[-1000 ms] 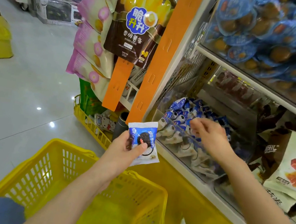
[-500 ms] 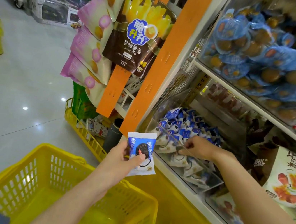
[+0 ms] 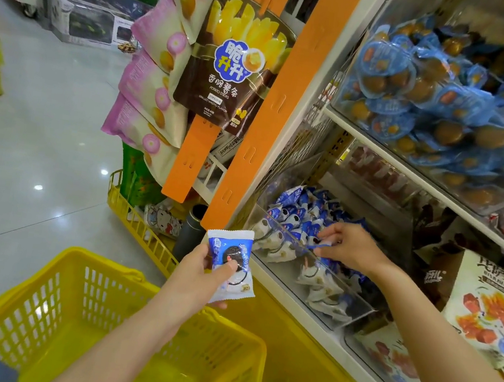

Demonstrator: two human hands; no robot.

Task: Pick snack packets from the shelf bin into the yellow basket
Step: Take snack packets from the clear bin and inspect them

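My left hand (image 3: pixel 201 275) holds a blue-and-white snack packet (image 3: pixel 230 263) upright above the far rim of the yellow basket (image 3: pixel 117 327), thumb pressed on its front. A clear shelf bin (image 3: pixel 315 263) on the lower shelf holds several more of the same blue-and-white packets (image 3: pixel 292 218). Inside that bin my right hand (image 3: pixel 349 247) pinches one blue packet (image 3: pixel 322 246) between thumb and fingers. The part of the basket's floor in view is bare.
Hanging snack bags (image 3: pixel 229 62) on orange strips (image 3: pixel 275 97) stand left of the shelf. An upper bin (image 3: pixel 448 98) holds blue-wrapped round snacks. Larger white bags (image 3: pixel 488 305) lie to the right. A low yellow wire rack (image 3: pixel 140 227) sits on the tiled floor.
My right hand went down from above the bin into the packets and has closed its fingertips on one. The left hand kept its packet nearly still over the basket.
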